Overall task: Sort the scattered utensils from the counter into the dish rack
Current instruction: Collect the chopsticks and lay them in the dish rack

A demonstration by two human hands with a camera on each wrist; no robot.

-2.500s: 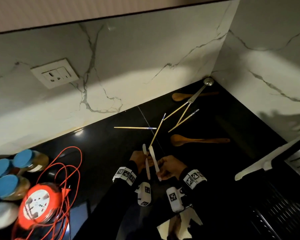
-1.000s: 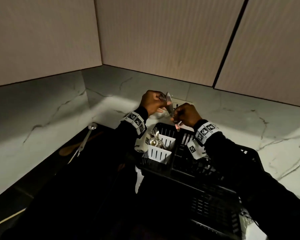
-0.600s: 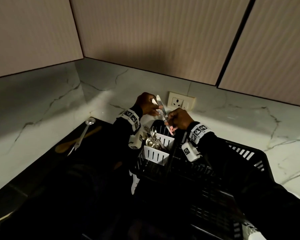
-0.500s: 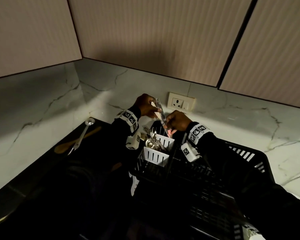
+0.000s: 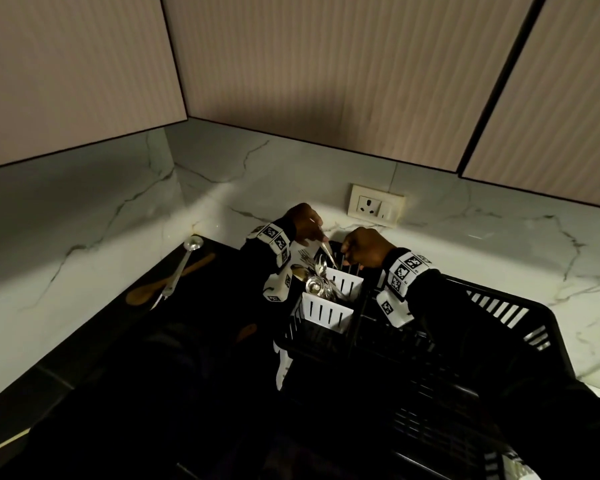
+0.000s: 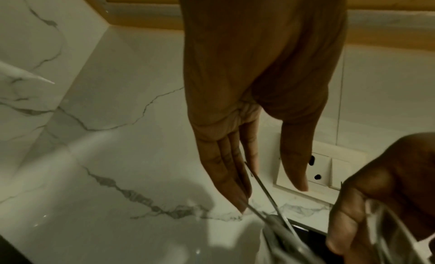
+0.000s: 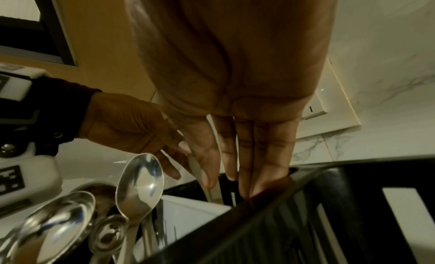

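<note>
The black dish rack holds a white slotted cutlery holder with several steel spoons standing in it. Both hands are over its far end. My right hand points down and pinches a table knife between thumb and forefinger, the knife's lower end inside the holder. My left hand keeps its fingers straight against the top of the knife, thumb held apart. In the right wrist view the spoons stand close to my right hand.
On the black counter left of the rack lie a steel ladle and a wooden spoon; another wooden spoon shows beside the rack. A wall socket sits behind the hands. Marble walls meet in the corner.
The hands lifted knives off the counter and carried them right to the rack. In the last half second they dropped lower, bringing the knife down into the white holder.
</note>
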